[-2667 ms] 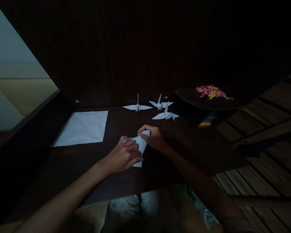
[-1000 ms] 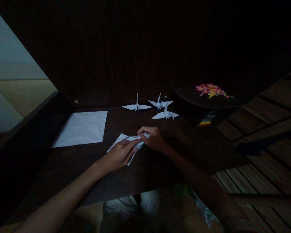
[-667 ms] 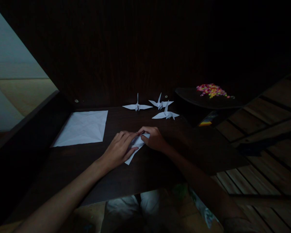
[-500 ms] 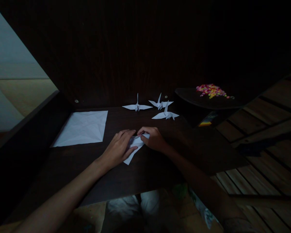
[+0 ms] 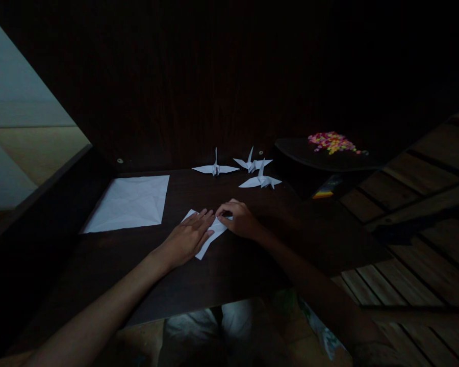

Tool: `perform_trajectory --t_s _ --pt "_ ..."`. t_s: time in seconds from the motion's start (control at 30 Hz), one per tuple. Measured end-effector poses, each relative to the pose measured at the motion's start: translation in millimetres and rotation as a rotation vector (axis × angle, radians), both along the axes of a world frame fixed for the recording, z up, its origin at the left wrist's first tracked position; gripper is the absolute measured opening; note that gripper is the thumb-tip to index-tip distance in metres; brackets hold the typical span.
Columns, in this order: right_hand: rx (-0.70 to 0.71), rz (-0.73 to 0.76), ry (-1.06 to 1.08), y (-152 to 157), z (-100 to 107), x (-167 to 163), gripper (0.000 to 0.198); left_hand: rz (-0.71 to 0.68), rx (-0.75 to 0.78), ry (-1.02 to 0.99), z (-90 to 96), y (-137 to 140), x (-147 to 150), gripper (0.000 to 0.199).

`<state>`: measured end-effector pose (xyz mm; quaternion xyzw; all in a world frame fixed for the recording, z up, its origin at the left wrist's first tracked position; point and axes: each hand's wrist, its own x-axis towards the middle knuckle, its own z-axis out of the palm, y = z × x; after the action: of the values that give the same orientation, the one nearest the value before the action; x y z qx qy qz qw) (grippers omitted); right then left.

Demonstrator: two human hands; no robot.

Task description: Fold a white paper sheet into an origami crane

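A folded piece of white paper [image 5: 205,248] lies on the dark desk, partly covered by my hands. My left hand [image 5: 189,235] rests flat across it with the fingers stretched out. At the paper's right end, the thumb and fingers of my right hand [image 5: 237,218] pinch its edge. Beyond my hands stand three white paper cranes: one on the left [image 5: 215,169], one at the back right [image 5: 252,163] and one in front of that [image 5: 260,181]. A creased square sheet of white paper [image 5: 128,203] lies to the left.
On a raised rounded shelf [image 5: 294,149] at the right sits a heap of small colourful pieces [image 5: 332,142]. A dark side board [image 5: 42,193] bounds the desk on the left, and a tall dark panel [image 5: 176,81] stands behind. Wooden slats [image 5: 424,270] show at the right.
My left hand has flattened onto the folded paper, and a white corner now shows beyond its fingers. My right hand keeps its pinch at the right end. The cranes and square sheet stay put.
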<state>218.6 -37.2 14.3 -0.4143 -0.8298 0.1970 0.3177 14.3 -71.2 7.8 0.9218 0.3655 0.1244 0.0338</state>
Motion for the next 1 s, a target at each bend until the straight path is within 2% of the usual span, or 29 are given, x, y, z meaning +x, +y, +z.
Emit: perform_trajectory --t_s 0.1,0.3,0.4,0.47,0.53,0.7,1.0 --pt "0.067 0.026 -0.055 1.8 -3.7 1.0 0.007 0.037 0.009 0.037 -3.3 0.8 -0.7 0.046" --pt "0.255 -0.096 -0.184 -3.8 -0.6 -3.1 0.019 0.137 0.005 0.064 -6.1 3.9 -1.9 0.048" --pt "0.313 -0.022 -0.160 -10.4 0.1 -12.2 0.025 0.176 -0.002 0.066 -6.7 4.6 0.2 0.049" --pt "0.282 0.099 -0.096 -14.0 -2.9 -19.0 0.030 0.195 0.006 0.056 -7.5 4.9 1.9 0.047" --pt "0.188 0.189 -0.032 -16.1 -7.9 -23.9 0.037 0.208 0.018 0.041 -8.6 5.5 2.9 0.046" --pt "0.067 0.241 -0.057 -16.2 -17.5 -22.3 0.048 0.193 0.026 0.026 -9.3 7.1 2.4 0.048" --pt "0.166 0.196 -0.191 -12.3 -23.0 -15.1 0.054 0.195 0.027 0.024 -12.5 8.5 0.0 0.048"
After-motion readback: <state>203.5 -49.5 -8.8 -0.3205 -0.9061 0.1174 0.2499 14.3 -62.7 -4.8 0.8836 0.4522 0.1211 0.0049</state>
